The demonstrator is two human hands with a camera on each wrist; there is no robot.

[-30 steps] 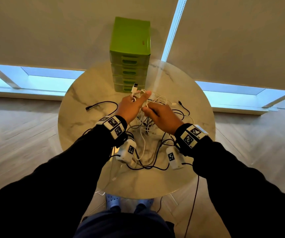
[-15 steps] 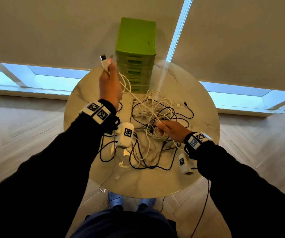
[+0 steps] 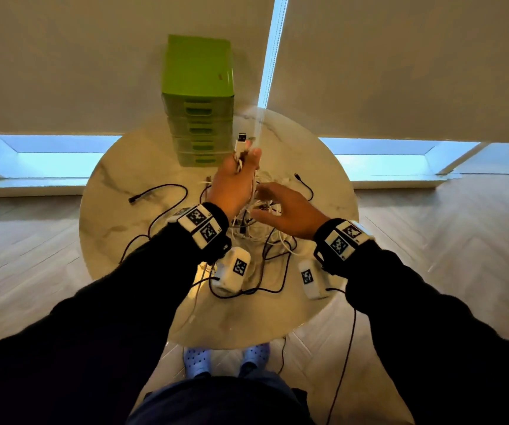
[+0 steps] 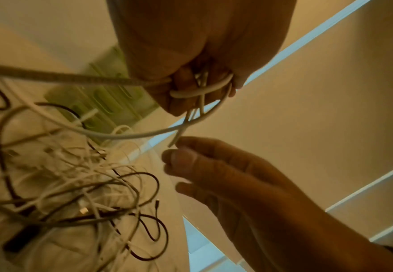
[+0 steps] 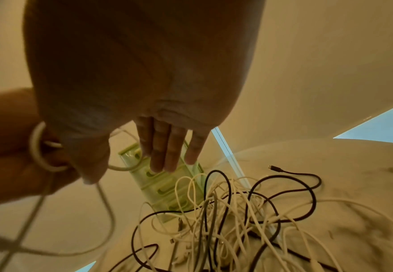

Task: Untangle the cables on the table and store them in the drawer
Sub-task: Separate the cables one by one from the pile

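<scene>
A tangle of white and black cables (image 3: 256, 216) (image 5: 225, 211) lies in the middle of the round marble table (image 3: 118, 210). My left hand (image 3: 235, 179) is raised above the pile and grips loops of a white cable (image 4: 200, 92); its USB plug (image 3: 241, 139) sticks up past my fingers. My right hand (image 3: 284, 207) hovers over the tangle beside the left hand, fingers (image 5: 167, 147) straight and spread, holding nothing. The green drawer unit (image 3: 199, 102) stands at the table's far edge with all drawers closed.
A loose black cable (image 3: 155, 191) trails across the table's left side. Another black plug end (image 3: 297, 176) lies right of the pile. Two white sensor boxes (image 3: 235, 271) hang below my wrists. Window blinds stand behind the table; wooden floor surrounds it.
My left hand, which had pulled the white cable high to the left, has come back over the pile with it. My right hand has lifted off the tangle and opened.
</scene>
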